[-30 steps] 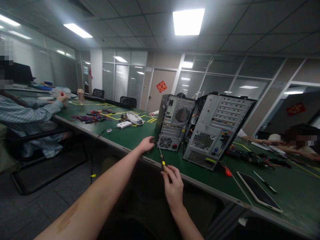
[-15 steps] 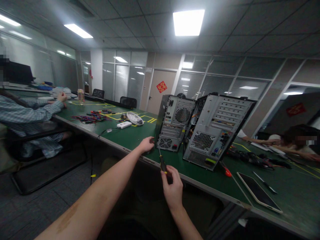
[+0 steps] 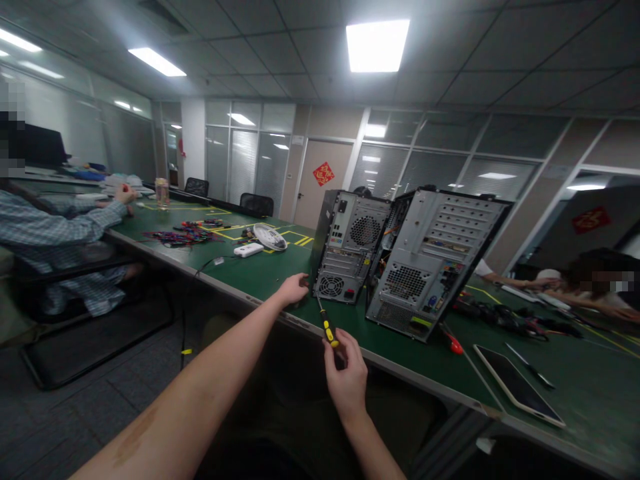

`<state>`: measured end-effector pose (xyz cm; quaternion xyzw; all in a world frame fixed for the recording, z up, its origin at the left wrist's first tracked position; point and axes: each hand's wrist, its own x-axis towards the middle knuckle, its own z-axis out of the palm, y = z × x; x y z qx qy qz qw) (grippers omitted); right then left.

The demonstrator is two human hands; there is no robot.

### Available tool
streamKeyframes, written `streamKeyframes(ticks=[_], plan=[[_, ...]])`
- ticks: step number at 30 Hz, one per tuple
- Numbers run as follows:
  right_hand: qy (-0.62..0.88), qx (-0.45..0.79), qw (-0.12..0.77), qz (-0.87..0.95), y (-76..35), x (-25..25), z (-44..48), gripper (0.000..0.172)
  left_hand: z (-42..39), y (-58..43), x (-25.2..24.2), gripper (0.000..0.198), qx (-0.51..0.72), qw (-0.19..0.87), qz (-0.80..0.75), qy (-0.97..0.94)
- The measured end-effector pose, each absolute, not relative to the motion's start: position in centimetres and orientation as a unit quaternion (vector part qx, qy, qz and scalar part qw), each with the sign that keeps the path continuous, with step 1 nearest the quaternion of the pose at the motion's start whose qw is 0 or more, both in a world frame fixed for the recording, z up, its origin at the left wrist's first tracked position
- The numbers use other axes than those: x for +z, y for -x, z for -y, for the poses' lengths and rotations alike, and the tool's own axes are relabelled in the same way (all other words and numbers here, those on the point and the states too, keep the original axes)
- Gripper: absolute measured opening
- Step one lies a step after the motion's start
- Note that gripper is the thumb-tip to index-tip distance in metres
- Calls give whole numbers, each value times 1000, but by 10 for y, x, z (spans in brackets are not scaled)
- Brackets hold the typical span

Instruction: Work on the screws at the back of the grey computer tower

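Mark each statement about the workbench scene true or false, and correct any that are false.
1. The right hand holds a screwdriver with a yellow-and-black handle. True.
2. The left hand rests on the tablet. False: it sits at the lower corner of the nearer computer case; the tablet lies untouched far to the right.
3. Two computer cases stand upright on the green table. True.
4. The screwdriver tip points toward the floor. False: it points up toward the case's lower rear corner.
5. The second computer case lies flat on its side. False: it stands upright.
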<state>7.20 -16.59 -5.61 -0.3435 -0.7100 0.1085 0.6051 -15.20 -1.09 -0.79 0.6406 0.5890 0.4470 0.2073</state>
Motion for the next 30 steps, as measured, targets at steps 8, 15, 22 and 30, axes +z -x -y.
streamKeyframes(ticks=[8, 15, 22, 30], plan=[[340, 107, 591, 723, -75, -53, 165, 23, 12, 152, -7, 62, 445, 201, -591, -642], [317, 112, 564, 754, -74, -53, 168, 31, 13, 151, -6, 62, 448, 204, -588, -642], [319, 104, 574, 747, -74, -59, 166, 30, 14, 150, -5, 61, 449, 205, -587, -642], [316, 99, 570, 752, -74, -59, 165, 30, 16, 150, -3, 61, 445, 207, -591, -640]])
